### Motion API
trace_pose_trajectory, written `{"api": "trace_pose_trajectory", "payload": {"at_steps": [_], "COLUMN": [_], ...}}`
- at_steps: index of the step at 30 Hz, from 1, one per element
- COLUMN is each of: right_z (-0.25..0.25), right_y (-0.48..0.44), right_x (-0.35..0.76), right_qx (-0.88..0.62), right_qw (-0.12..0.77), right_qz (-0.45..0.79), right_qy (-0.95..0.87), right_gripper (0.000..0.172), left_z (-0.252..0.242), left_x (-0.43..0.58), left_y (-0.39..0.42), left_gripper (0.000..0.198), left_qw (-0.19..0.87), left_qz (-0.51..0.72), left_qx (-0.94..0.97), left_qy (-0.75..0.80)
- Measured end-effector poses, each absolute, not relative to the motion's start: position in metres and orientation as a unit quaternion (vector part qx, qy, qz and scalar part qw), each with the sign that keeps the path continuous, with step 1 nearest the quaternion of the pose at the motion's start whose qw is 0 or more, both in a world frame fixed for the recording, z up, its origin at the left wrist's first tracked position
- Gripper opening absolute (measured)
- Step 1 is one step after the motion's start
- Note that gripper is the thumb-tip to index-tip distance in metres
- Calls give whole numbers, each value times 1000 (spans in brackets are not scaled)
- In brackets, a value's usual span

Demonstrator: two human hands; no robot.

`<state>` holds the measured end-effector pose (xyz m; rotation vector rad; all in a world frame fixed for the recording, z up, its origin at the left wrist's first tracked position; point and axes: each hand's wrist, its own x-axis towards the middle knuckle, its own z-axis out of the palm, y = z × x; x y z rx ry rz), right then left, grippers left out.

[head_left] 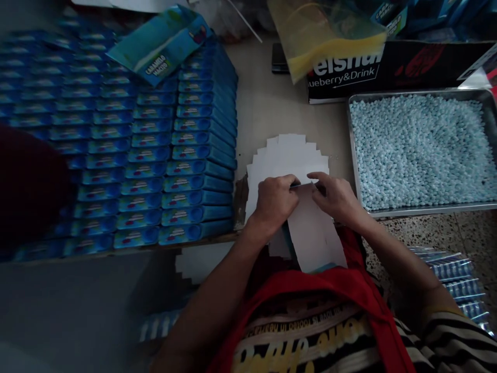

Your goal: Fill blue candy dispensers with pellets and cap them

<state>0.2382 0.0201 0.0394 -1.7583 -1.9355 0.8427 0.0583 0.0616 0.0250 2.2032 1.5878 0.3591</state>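
Observation:
A flat piece of cardboard [316,228], white on the side facing up, hangs between my hands and reaches down to my red apron. My left hand [276,199] is closed on its upper left corner, thumb and fingers pinched together. At the upper right corner, my right hand [334,194] pinches the same piece, with the index finger stretched along the top edge. Behind my hands, a fanned stack of white card blanks [287,155] lies on the table. The underside of the held piece is mostly hidden; a little blue shows at its lower edge.
Rows of blue boxes [143,171] fill the left side, with a blue packet [159,44] on top. To the right is a metal tray [352,150] of pale blue pellets. Behind stand a black carton [407,67] and a yellowish bag [330,41]. Wrapped packs [462,285] sit lower right.

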Motion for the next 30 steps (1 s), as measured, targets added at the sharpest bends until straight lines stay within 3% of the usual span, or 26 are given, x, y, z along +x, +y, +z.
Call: {"api": "trace_pose_trajectory", "payload": {"at_steps": [6,9,15,18,22,24,26,28,30], "right_z": [45,50,62,68,68,67,67,69,72], "right_y": [18,18,29,36,48,56,64,72,79], "right_x": [245,246,235,229,229,230,228,223,215], "right_qx": [-625,-621,-624,-642,-642,-633,-623,-598,-551], "right_qw": [199,200,156,119,100,64,10,-55,-130], "right_qz": [330,345,310,284,319,328,296,238,182], "right_qy": [-679,-675,-701,-702,-690,-699,-724,-763,-804], "right_gripper": [43,39,36,34,17,11,24,37,37], "left_z": [38,45,44,36,21,16,12,11,12], "left_x": [63,59,48,47,42,38,35,36,40], "left_y": [59,56,51,53,53,52,51,52,54], "left_gripper": [37,27,39,30,32,38,43,44,45], "left_qw": [217,254,354,382,494,531,528,483,414], "left_qz": [72,78,170,229,338,364,348,323,304], "left_qx": [783,777,757,717,582,546,555,587,628], "left_qy": [578,570,522,536,550,536,540,565,585]}}
